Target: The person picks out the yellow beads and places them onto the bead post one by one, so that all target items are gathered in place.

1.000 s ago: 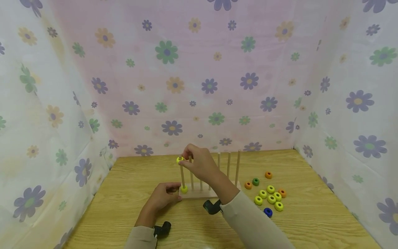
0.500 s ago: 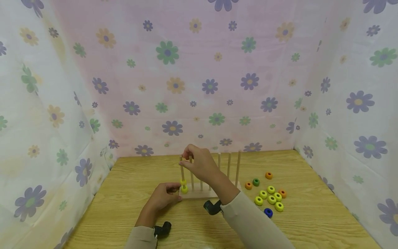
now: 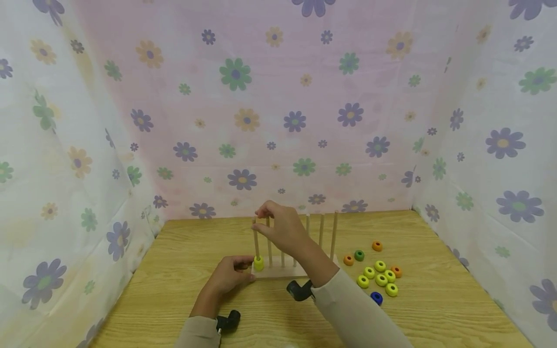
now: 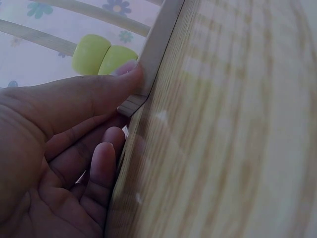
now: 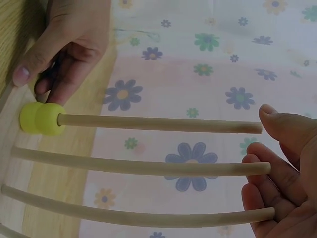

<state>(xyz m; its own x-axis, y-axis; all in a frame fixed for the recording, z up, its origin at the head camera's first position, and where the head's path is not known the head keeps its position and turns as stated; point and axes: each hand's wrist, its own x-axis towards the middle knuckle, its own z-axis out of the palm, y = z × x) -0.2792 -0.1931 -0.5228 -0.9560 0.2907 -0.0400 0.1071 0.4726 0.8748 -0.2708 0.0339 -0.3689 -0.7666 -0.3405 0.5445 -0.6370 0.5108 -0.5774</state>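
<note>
Two yellow beads (image 3: 258, 263) sit stacked at the bottom of the leftmost peg (image 5: 158, 123) of a wooden peg rack (image 3: 280, 274). My left hand (image 3: 227, 276) grips the left end of the rack's base, thumb on the front and fingers behind, as the left wrist view also shows beside the touching yellow beads (image 4: 91, 54). Up at the peg tops, my right hand (image 3: 284, 226) is spread with nothing held. In the right wrist view its thumb is by the tip of the leftmost peg, and the other fingers lie near the neighbouring peg tips.
Right of the rack lie several loose yellow beads (image 3: 381, 280), a blue bead (image 3: 376, 298), a green bead (image 3: 359, 255) and orange beads (image 3: 377, 246). Several bare upright pegs (image 3: 334, 237) stand along the rack. A flowered cloth (image 3: 278, 121) encloses the wooden table (image 3: 187, 237).
My right hand has let go of a yellow bead at the top of the leftmost peg. That bead slid down onto the lower yellow one. My left hand stays on the base.
</note>
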